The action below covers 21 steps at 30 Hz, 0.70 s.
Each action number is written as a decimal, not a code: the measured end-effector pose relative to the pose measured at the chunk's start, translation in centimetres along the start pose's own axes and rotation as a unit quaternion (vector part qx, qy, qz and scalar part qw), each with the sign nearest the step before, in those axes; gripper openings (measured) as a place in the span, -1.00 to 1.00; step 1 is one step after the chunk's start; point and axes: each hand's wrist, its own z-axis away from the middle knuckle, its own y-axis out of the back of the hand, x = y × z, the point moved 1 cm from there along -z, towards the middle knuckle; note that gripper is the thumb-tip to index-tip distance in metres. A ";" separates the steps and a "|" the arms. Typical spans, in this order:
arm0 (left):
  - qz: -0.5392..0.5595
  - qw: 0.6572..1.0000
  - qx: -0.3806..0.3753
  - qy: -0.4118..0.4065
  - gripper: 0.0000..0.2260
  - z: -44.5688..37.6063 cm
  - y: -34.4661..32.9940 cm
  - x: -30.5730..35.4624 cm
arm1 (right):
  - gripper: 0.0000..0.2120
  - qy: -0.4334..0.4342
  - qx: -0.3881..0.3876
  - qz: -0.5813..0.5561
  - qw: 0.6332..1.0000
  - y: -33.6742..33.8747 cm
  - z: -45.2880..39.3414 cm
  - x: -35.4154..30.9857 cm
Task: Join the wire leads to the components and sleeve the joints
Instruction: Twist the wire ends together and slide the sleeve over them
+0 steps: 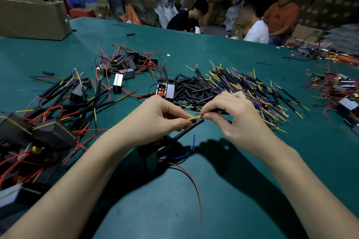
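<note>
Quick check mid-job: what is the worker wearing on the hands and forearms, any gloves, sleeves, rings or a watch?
Nothing shows. The left hand and right hand are bare, with no gloves or rings. Both forearms are uncovered to the frame's edge, with no sleeves, watch or wristband in view.

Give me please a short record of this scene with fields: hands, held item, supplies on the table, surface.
left hand: left hand pinches the black sleeve near its end
right hand: right hand pinches the yellow wire at the sleeve mouth
held item: component hangs below the hands, with blue and red leads
supplies: pile of black sleeves; heap of wire leads
surface: green table
</note>
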 end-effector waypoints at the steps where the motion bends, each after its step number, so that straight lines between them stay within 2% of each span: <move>1: -0.002 1.000 -0.004 -0.005 -0.86 0.0 0.0 0.0 | -0.94 -0.001 0.002 -0.001 1.000 0.0 0.0 0.0; 7: 0.041 0.999 0.004 -0.012 -0.92 -0.2 -0.9 -0.6 | -0.96 0.007 -0.004 0.018 1.000 -0.1 0.0 0.0; 11: 0.071 0.997 0.022 -0.019 -0.93 -0.3 -1.3 -0.7 | -0.95 -0.004 -0.005 -0.010 1.000 0.0 0.0 -0.1; 21: 0.038 0.996 0.069 -0.049 -0.94 -0.2 -1.7 -0.5 | -0.98 0.000 0.000 0.011 1.000 0.2 -0.1 -0.2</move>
